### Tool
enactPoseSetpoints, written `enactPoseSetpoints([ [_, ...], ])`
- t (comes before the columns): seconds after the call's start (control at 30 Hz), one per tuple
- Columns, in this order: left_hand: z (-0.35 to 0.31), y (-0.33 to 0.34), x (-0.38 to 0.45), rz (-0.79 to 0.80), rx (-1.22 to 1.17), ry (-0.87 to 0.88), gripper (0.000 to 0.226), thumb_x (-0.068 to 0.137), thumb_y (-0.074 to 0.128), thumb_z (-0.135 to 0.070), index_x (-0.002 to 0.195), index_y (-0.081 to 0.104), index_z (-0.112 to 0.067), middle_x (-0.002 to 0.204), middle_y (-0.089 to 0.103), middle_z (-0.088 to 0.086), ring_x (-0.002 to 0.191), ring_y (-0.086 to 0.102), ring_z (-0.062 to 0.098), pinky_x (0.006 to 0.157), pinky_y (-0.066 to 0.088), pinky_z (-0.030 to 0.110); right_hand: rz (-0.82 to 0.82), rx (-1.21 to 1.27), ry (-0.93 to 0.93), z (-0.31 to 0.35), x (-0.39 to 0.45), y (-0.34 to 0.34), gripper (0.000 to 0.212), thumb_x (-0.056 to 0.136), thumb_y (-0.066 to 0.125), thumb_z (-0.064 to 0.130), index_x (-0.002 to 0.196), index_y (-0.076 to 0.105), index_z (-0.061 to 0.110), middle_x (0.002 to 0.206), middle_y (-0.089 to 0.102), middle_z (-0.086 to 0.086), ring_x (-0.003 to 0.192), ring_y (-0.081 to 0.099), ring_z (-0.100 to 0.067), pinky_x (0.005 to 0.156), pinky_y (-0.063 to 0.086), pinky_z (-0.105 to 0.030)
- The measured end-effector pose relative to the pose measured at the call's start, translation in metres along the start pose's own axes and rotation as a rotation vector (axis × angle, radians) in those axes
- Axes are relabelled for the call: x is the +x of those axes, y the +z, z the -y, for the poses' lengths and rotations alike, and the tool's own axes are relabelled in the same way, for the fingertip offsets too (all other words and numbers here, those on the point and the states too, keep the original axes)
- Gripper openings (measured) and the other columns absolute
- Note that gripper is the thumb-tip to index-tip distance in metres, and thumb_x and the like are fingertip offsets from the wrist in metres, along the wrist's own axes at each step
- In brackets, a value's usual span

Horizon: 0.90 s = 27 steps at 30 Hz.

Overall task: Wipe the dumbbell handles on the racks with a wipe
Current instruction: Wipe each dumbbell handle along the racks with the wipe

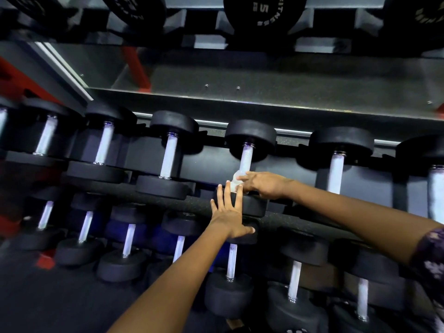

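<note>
A dumbbell with black heads and a shiny knurled handle (246, 157) lies on the upper rack shelf at the centre. My right hand (264, 185) holds a small white wipe (235, 180) against the near end of that handle. My left hand (230, 216) lies flat with straight, spread fingers on the near head of the same dumbbell (254, 205), its thumb on the shelf edge. Part of the wipe is hidden by my fingers.
Several more dumbbells line the upper shelf (168, 155) and the lower shelf (231, 263). A padded black rail (168, 200) runs between the shelves. Weight plates (264, 13) hang overhead. Red frame parts (137, 66) stand at the left.
</note>
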<state>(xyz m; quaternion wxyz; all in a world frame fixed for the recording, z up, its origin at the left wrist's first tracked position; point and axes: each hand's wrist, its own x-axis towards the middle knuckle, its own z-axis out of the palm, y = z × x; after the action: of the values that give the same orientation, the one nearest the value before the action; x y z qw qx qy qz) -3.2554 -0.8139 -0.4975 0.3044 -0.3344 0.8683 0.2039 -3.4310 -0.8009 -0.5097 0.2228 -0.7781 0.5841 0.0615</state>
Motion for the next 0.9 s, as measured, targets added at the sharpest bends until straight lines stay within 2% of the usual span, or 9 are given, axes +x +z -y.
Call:
enactPoseSetpoints([
  [0.07,0.001,-0.001,0.0,-0.003,0.0,-0.003,0.121,0.085,0.061,-0.059,0.143,-0.036,-0.013,0.146,-0.045,0.018,0.136,-0.037,0.039,0.115,-0.005,0.057,0.018,-0.055,0.021,0.01,0.004,-0.001,0.044,0.09,0.044,0.003,0.132,0.05,0.014,0.144,0.042,-0.001,0.14,0.024,-0.014,0.103,0.038,-0.038],
  [0.17,0.0,-0.002,0.0,-0.012,0.004,-0.014,0.122,0.084,0.062,-0.059,0.144,-0.034,-0.013,0.147,-0.043,0.017,0.137,-0.036,0.038,0.116,-0.004,0.057,0.009,-0.149,-0.014,0.016,0.018,0.0,0.034,0.093,0.043,0.011,0.126,0.054,0.008,0.134,0.047,-0.004,0.132,0.033,-0.022,0.108,0.028,-0.029],
  [0.3,-0.001,-0.001,-0.001,-0.009,0.002,-0.014,0.123,0.084,0.064,-0.057,0.145,-0.033,-0.013,0.148,-0.041,0.018,0.138,-0.035,0.039,0.115,-0.003,0.057,-0.024,0.07,0.034,0.011,0.009,0.003,0.029,0.089,0.05,0.005,0.116,0.061,-0.001,0.128,0.05,-0.012,0.122,0.04,-0.028,0.102,0.031,-0.028],
  [0.47,0.0,-0.001,0.0,-0.029,-0.007,-0.008,0.125,0.082,0.067,-0.056,0.146,-0.031,-0.014,0.149,-0.041,0.017,0.138,-0.034,0.039,0.115,-0.003,0.057,-0.128,0.329,0.201,0.022,0.012,-0.004,0.023,0.091,0.053,0.012,0.101,0.068,-0.002,0.112,0.061,-0.016,0.102,0.056,-0.031,0.083,0.034,-0.025],
  [0.57,-0.001,0.0,0.0,-0.022,-0.007,-0.011,0.126,0.081,0.068,-0.056,0.145,-0.033,-0.014,0.148,-0.042,0.017,0.138,-0.035,0.039,0.115,-0.003,0.057,-0.236,0.468,0.322,0.022,0.007,0.001,0.018,0.086,0.058,0.01,0.089,0.071,-0.002,0.098,0.068,-0.017,0.088,0.061,-0.027,0.072,0.034,-0.025],
  [0.63,-0.001,0.0,-0.001,-0.024,0.0,-0.013,0.126,0.081,0.068,-0.056,0.145,-0.033,-0.015,0.148,-0.043,0.018,0.138,-0.035,0.039,0.115,-0.003,0.057,-0.236,0.529,0.389,0.017,-0.001,0.005,0.015,0.084,0.062,0.009,0.087,0.073,0.0,0.092,0.071,-0.015,0.083,0.063,-0.022,0.066,0.034,-0.019],
  [0.7,0.0,-0.001,-0.001,-0.032,0.005,-0.014,0.126,0.081,0.068,-0.056,0.145,-0.032,-0.015,0.148,-0.043,0.018,0.138,-0.034,0.039,0.115,-0.002,0.057,-0.219,0.596,0.466,0.016,-0.003,0.007,0.014,0.082,0.061,0.006,0.083,0.072,-0.002,0.086,0.071,-0.017,0.077,0.062,-0.02,0.058,0.033,-0.013],
  [0.8,-0.001,-0.001,-0.001,-0.033,0.006,-0.014,0.125,0.081,0.068,-0.055,0.146,-0.032,-0.015,0.148,-0.042,0.018,0.139,-0.034,0.039,0.115,-0.002,0.057,-0.284,0.781,0.557,0.022,-0.001,0.011,0.016,0.079,0.067,0.009,0.079,0.07,-0.006,0.069,0.064,-0.015,0.058,0.048,-0.01,0.05,0.033,-0.012],
  [0.9,-0.001,-0.001,-0.001,-0.038,0.014,-0.014,0.126,0.081,0.068,-0.056,0.145,-0.032,-0.015,0.148,-0.042,0.018,0.139,-0.034,0.039,0.116,-0.002,0.057,-0.322,1.018,0.638,0.022,0.0,0.018,0.011,0.077,0.072,0.009,0.072,0.07,-0.001,0.056,0.053,-0.009,0.048,0.04,-0.01,0.043,0.033,-0.013],
])
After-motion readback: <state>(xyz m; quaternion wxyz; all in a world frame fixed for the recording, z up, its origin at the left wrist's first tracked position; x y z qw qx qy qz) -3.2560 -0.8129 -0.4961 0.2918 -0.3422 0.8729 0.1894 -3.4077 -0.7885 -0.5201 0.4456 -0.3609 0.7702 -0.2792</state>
